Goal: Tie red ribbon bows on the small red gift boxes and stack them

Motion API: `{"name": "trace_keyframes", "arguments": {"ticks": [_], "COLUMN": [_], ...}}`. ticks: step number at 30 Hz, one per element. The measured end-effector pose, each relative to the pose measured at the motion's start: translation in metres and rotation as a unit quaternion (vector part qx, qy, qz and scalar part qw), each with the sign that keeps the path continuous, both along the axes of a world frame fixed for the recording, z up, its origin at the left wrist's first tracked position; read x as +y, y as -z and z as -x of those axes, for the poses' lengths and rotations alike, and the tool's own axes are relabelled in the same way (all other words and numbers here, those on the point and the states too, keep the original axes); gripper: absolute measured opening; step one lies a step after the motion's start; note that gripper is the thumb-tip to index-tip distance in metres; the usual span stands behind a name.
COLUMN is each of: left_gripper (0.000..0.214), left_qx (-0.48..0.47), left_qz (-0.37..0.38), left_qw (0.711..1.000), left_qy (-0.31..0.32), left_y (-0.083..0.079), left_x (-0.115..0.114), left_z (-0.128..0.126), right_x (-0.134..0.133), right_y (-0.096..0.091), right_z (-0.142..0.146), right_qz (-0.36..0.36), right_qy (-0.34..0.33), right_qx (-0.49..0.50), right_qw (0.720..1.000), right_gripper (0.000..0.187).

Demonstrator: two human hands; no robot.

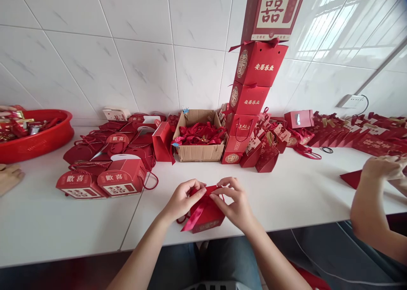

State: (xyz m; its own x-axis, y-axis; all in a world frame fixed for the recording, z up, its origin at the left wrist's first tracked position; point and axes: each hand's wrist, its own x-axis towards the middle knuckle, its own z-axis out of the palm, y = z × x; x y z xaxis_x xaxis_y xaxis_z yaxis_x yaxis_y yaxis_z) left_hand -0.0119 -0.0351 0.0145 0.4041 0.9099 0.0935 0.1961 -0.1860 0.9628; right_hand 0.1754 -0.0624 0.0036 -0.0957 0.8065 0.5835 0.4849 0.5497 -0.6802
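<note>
A small red gift box (206,217) stands at the near edge of the white table (286,192), with a red ribbon (197,213) hanging down its front. My left hand (183,198) pinches the ribbon at the box's top from the left. My right hand (233,201) pinches it from the right, fingers curled over the top. Both hands touch the box and meet above it.
A cardboard box (199,151) of red ribbons sits behind. A tall stack of red boxes (254,82) rises at its right. Finished red boxes (121,177) lie at left, a red basin (38,139) far left. Another person's hands (381,169) work at right; another hand (9,175) shows at left.
</note>
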Motion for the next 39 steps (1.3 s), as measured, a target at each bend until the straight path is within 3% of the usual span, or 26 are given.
{"name": "trace_keyframes", "arguments": {"ticks": [3,8,18,25,29,34,39], "left_gripper": [0.027,0.032,0.035,0.032,0.026,0.027,0.031], "left_qx": [-0.009,-0.004,-0.008,-0.011,-0.027,-0.002,0.011], "left_qz": [-0.007,-0.005,-0.018,-0.011,0.009,0.017,0.041], "left_qw": [1.000,1.000,1.000,1.000,1.000,1.000,0.999], "left_qy": [-0.009,-0.010,-0.015,-0.001,-0.008,-0.008,-0.001], "left_y": [0.000,-0.002,0.002,0.007,0.009,0.010,0.010], "left_x": [0.002,0.002,0.005,0.009,0.005,-0.002,-0.004], "left_z": [0.000,0.000,-0.002,0.001,0.002,0.004,0.002], "right_x": [0.002,0.012,0.021,0.021,0.020,0.018,0.016], "right_y": [-0.002,-0.008,-0.011,-0.011,-0.006,0.015,0.030], "right_z": [0.008,0.009,0.005,0.003,0.001,-0.013,-0.023], "right_qz": [0.015,0.089,0.080,0.099,0.116,0.157,0.216], "right_qy": [0.006,-0.054,-0.152,-0.171,-0.159,-0.118,-0.104], "right_qx": [-0.060,-0.104,-0.153,-0.164,-0.115,0.025,0.091], "right_qw": [0.998,0.989,0.973,0.966,0.974,0.980,0.966], "right_gripper": [0.006,0.006,0.004,0.006,0.005,0.028,0.022]}}
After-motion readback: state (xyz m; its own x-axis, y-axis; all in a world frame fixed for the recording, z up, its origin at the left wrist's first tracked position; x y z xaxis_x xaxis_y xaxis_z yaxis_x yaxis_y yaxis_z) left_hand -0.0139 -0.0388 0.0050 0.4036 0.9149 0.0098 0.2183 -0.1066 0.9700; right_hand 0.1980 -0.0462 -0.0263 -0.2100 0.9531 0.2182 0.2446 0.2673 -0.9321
